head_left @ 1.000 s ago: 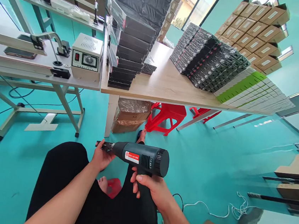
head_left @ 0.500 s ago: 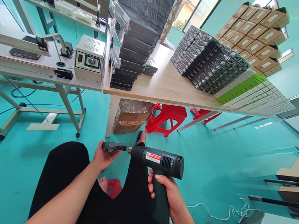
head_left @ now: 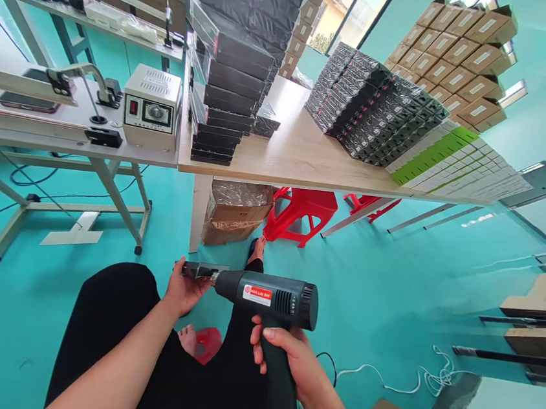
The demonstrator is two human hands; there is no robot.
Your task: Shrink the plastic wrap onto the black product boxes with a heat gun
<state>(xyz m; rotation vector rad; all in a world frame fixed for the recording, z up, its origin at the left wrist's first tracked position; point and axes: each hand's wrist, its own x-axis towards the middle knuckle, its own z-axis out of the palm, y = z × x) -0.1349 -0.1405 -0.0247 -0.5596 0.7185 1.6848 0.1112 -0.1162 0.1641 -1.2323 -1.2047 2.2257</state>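
My right hand (head_left: 281,352) is wrapped round the handle of a dark heat gun (head_left: 263,294) with a red and white label. Its metal nozzle points left, close beside a flat black box (head_left: 198,269). That box is in my left hand (head_left: 186,292), fingers closed on its left end and underside, above my lap. Clear film seems to stick out at the box's right end. Whether the nozzle touches the box I cannot tell.
A wooden table (head_left: 297,161) bears stacked black boxes (head_left: 236,90), film-wrapped boxes (head_left: 371,104) and white-green boxes (head_left: 453,161). Left stands a sealing machine (head_left: 151,107). Beneath the table are a carton (head_left: 237,214) and a red stool (head_left: 304,211). A white cord (head_left: 381,378) lies on the floor.
The heat gun has moved left in my right hand, bringing its nozzle in front of the box's right part. My left hand still holds the box, slightly further left in view.
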